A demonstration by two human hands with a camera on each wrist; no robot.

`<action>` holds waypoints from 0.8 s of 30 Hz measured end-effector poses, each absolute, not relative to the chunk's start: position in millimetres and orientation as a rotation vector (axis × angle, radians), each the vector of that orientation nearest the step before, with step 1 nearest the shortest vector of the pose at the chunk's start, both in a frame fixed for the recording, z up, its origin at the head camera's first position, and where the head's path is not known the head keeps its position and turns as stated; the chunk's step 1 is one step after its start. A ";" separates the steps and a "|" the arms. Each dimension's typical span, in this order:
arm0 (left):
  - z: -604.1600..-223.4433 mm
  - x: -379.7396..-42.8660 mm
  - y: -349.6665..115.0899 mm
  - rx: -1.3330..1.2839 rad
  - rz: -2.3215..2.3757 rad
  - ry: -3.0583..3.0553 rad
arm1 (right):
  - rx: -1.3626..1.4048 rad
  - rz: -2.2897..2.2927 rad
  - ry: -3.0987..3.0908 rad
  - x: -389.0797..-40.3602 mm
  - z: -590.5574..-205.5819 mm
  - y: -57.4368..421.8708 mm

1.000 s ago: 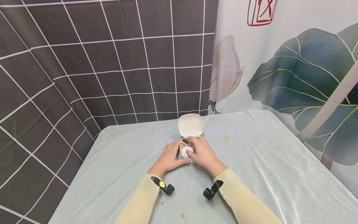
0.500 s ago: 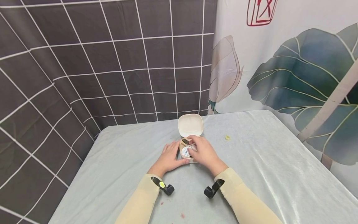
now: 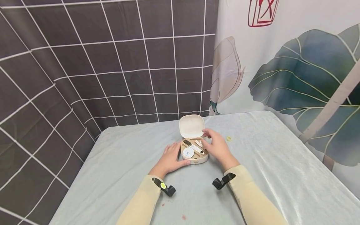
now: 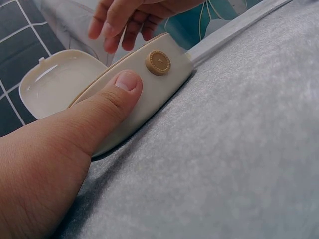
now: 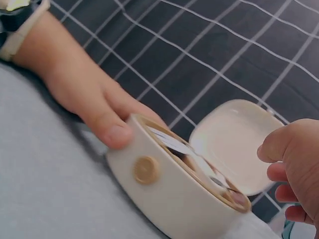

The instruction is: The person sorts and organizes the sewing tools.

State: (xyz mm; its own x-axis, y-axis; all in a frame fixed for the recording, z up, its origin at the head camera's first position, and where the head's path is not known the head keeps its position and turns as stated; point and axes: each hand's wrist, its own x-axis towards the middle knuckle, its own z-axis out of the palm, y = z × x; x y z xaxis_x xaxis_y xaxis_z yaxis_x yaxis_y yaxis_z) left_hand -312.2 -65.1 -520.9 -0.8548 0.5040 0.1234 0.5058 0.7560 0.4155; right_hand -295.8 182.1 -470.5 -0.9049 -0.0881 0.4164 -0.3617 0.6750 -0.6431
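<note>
A small cream case stands on the table with its lid tipped back. In its tan insert lie a white labelled disc, a slim black-and-white tool and a small white piece at the right. A button-shaped tan clasp is on the front wall. My left hand holds the case's left side, thumb pressed on the front wall and fingers along the side. Beside the right rim hovers my right hand, fingers loosely bent; nothing shows in its grasp in the right wrist view.
A small yellow-green ring lies on the table right of the case. Grey cloth covers the table. A dark gridded curtain and a printed white one hang behind it.
My right hand has come away from inside the case and moved right, uncovering the tool and the white piece. The left hand and the case have stayed put.
</note>
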 end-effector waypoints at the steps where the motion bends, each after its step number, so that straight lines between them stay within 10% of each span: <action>1: -521.2 -312.5 -65.0 -0.845 -0.699 -2.937 | 0.337 1.094 -2.529 -297.0 -471.1 185.8; 24: -520.7 -312.2 -65.5 -0.849 -0.707 -2.938 | -0.112 1.318 -2.335 -310.9 -502.3 246.7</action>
